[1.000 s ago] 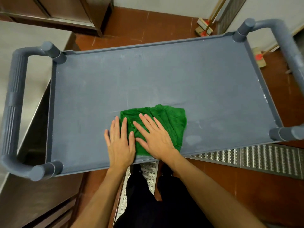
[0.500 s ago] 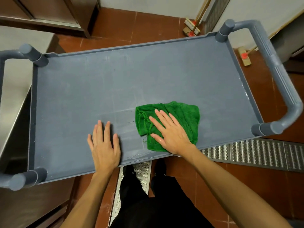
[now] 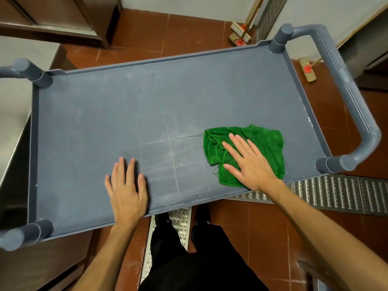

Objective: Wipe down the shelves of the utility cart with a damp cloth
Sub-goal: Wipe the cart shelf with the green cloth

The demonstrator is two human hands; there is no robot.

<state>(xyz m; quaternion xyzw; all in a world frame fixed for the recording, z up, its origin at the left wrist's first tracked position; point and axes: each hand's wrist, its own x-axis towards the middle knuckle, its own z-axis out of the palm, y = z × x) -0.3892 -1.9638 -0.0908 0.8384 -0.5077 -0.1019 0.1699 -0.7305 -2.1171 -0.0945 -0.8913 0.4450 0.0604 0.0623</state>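
Observation:
The grey utility cart's top shelf [image 3: 126, 114] fills the view, with faint pale streaks on its surface. A crumpled green cloth [image 3: 266, 143] lies on the shelf's right near part. My right hand [image 3: 249, 162] presses flat on the cloth, fingers spread, palm at the near rim. My left hand [image 3: 126, 190] rests flat on the bare shelf by the near edge, holding nothing, well to the left of the cloth.
Grey tube handles rise at the cart's right end [image 3: 344, 85] and left end [image 3: 23, 70]. A steel counter [image 3: 12, 114] stands to the left. Brushes [image 3: 239, 36] lean at the far wall. A metal floor grate [image 3: 336, 192] runs under the near right corner.
My right hand has slid the green cloth to the right along the near part of the shelf. My left hand came off the cloth and stays flat on the shelf.

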